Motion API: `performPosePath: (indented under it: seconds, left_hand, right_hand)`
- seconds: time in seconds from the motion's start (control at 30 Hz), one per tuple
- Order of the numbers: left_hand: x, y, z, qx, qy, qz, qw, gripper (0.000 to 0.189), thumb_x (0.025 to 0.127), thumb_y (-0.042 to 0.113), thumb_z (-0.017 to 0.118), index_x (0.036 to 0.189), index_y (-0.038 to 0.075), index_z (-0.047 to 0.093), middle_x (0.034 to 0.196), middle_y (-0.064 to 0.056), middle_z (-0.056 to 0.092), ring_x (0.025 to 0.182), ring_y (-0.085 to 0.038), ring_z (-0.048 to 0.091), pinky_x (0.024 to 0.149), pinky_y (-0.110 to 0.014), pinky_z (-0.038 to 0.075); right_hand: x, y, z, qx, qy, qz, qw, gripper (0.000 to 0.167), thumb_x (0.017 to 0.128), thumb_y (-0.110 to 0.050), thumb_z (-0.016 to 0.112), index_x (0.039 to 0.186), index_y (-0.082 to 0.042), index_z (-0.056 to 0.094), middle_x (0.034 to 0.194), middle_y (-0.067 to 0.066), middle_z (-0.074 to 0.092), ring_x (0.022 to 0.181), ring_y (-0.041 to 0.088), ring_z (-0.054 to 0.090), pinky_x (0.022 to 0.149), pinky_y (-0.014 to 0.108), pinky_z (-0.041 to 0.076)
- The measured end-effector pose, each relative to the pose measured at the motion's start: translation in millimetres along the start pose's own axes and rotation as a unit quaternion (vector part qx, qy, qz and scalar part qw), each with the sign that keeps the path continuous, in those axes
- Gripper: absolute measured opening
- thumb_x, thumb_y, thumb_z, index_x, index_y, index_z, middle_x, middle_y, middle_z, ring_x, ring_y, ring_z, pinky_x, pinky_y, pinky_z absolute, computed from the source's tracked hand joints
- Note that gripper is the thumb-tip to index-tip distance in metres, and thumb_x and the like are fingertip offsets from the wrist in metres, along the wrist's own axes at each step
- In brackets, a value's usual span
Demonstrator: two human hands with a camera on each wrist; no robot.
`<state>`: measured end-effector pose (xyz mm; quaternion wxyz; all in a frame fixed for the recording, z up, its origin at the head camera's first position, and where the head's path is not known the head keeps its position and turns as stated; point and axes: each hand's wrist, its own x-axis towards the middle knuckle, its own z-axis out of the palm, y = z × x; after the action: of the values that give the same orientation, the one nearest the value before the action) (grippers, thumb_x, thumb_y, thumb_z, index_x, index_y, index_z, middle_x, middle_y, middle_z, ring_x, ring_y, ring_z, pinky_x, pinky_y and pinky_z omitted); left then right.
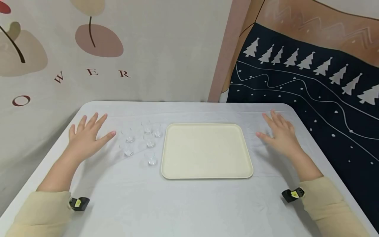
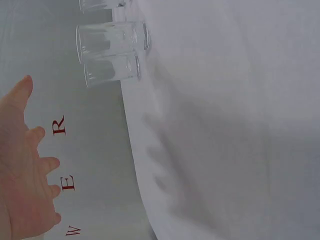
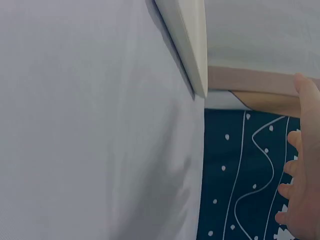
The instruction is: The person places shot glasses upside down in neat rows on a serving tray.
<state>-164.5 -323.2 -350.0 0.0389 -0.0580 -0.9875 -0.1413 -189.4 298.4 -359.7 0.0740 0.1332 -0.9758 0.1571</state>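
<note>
My left hand (image 1: 86,140) is spread with fingers apart over the left side of the table, holding nothing. Just to its right stand several small clear glasses (image 1: 150,141), grouped left of the tray. Two of these glasses (image 2: 107,42) overlap in the left wrist view, beyond the thumb. A cream rectangular tray (image 1: 207,151) lies flat at the middle of the table with nothing on it. Right of the tray, my right hand (image 1: 279,135) is also spread, its thumb pointing toward the tray. In the right wrist view the tray's edge (image 3: 187,45) shows at the top.
A white cloth covers the table (image 1: 189,207). Behind it hangs a pale curtain (image 1: 171,52) with printed shapes and letters. On the right is a dark blue cloth (image 1: 296,89) with white trees. Each wrist wears a small black device (image 1: 79,204).
</note>
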Motion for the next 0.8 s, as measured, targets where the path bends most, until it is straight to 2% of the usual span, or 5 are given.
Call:
performPosePath:
  seconds: [0.2, 0.37, 0.53, 0.8]
  left_hand:
    - [-7.6, 8.2, 3.3, -0.039, 0.023, 0.006, 0.9990, 0.079, 0.096, 0.052, 0.047, 0.154, 0.012, 0.013, 0.155, -0.024, 0.011, 0.140, -0.046, -0.005, 0.100, -0.070, -0.006]
    - [-12.9, 15.6, 8.1, -0.071, 0.043, 0.020, 0.9963, 0.077, 0.096, 0.047, 0.050, 0.154, 0.010, 0.015, 0.154, -0.025, 0.017, 0.140, -0.046, 0.003, 0.099, -0.072, -0.001]
    - [-18.2, 20.4, 13.7, -0.108, 0.064, 0.026, 0.9917, 0.073, 0.096, 0.041, 0.054, 0.152, 0.007, 0.020, 0.151, -0.026, 0.024, 0.138, -0.048, 0.013, 0.097, -0.074, 0.005]
    - [-29.5, 24.4, 23.7, -0.171, 0.051, 0.006, 0.9840, 0.071, 0.097, 0.037, 0.056, 0.152, 0.006, 0.022, 0.146, -0.032, 0.029, 0.132, -0.055, 0.021, 0.097, -0.074, 0.011]
  right_hand:
    - [-3.3, -9.9, 14.1, 0.036, 0.009, -0.023, 0.9991, 0.078, 0.093, -0.051, 0.055, 0.153, -0.013, 0.022, 0.157, 0.021, 0.010, 0.143, 0.038, 0.005, 0.107, 0.064, 0.003]
    - [-5.4, -12.7, 26.6, 0.062, 0.022, -0.045, 0.9969, 0.074, 0.093, -0.044, 0.060, 0.151, -0.012, 0.027, 0.154, 0.023, 0.017, 0.140, 0.043, 0.014, 0.104, 0.067, 0.011]
    - [-6.6, -14.7, 33.9, 0.093, 0.012, -0.051, 0.9943, 0.072, 0.093, -0.039, 0.061, 0.151, -0.011, 0.029, 0.155, 0.022, 0.019, 0.138, 0.045, 0.017, 0.102, 0.069, 0.012]
    - [-4.1, -10.1, 44.0, 0.143, -0.023, -0.055, 0.9879, 0.069, 0.094, -0.036, 0.061, 0.151, -0.011, 0.029, 0.154, 0.022, 0.022, 0.136, 0.049, 0.018, 0.100, 0.072, 0.011]
